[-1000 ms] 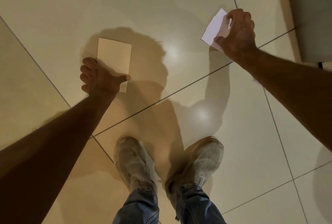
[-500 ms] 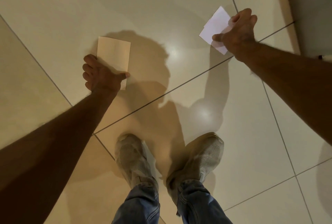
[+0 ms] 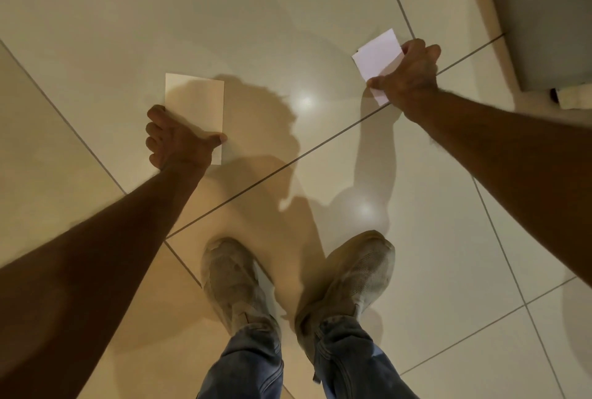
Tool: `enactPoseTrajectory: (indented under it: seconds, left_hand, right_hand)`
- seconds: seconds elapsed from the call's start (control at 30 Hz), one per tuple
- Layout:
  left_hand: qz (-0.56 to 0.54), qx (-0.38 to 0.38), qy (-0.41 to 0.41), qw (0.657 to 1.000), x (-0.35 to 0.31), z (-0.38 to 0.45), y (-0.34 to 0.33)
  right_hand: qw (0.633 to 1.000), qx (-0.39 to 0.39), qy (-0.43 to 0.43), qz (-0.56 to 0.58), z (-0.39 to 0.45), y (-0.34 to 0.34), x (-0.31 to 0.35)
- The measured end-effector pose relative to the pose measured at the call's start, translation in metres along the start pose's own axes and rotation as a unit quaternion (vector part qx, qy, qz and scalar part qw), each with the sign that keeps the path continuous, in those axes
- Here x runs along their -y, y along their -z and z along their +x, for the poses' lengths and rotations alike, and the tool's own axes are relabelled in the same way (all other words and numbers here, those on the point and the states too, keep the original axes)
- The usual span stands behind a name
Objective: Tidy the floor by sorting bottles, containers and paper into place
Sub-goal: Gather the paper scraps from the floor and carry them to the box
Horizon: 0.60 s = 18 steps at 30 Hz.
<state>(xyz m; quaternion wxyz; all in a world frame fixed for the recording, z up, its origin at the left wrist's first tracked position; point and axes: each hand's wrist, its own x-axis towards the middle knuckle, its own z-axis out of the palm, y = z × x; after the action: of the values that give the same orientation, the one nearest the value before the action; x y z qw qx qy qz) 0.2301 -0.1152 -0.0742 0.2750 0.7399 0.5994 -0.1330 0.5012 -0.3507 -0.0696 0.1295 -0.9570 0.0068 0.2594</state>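
Note:
I look straight down at a pale tiled floor. A cream sheet of paper (image 3: 193,104) is gripped at its near end by my left hand (image 3: 177,141), thumb on top, fingers curled along its left edge. To the right, a white sheet of paper (image 3: 378,57) is pinched in my right hand (image 3: 411,73), thumb across its near corner. I cannot tell whether either sheet still touches the floor. No bottles or containers are in view.
My two pale shoes (image 3: 235,283) (image 3: 349,286) stand on the tiles below the hands. A grey panel or door (image 3: 544,14) with a beige frame fills the top right corner, with a small white object (image 3: 573,97) at its foot.
My right hand has shifted its hold on the white paper, which now shows as one flatter sheet. The left hand keeps its grip on the cream paper.

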Motion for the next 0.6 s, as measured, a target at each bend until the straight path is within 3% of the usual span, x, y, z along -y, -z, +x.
enactPoseTrajectory:
  seconds: [0.13, 0.37, 0.47, 0.6]
  left_hand:
    - [0.002, -0.005, 0.001, 1.000, 0.003, 0.000, -0.002]
    - [0.002, -0.003, 0.015, 1.000, 0.004, -0.003, -0.003]
    - [-0.004, 0.004, 0.014, 1.000, 0.005, -0.008, -0.002]
    - [-0.144, 0.035, 0.050, 0.988, 0.007, -0.024, 0.003]
  right_hand:
    - [0.997, 0.006, -0.041, -0.071, 0.000, -0.001, 0.003]
    - [0.995, 0.034, -0.080, 0.043, 0.002, 0.002, 0.006]
    - [0.997, 0.043, -0.064, 0.007, -0.006, 0.001, 0.000]
    - [0.999, -0.002, -0.015, -0.051, -0.030, 0.000, -0.008]
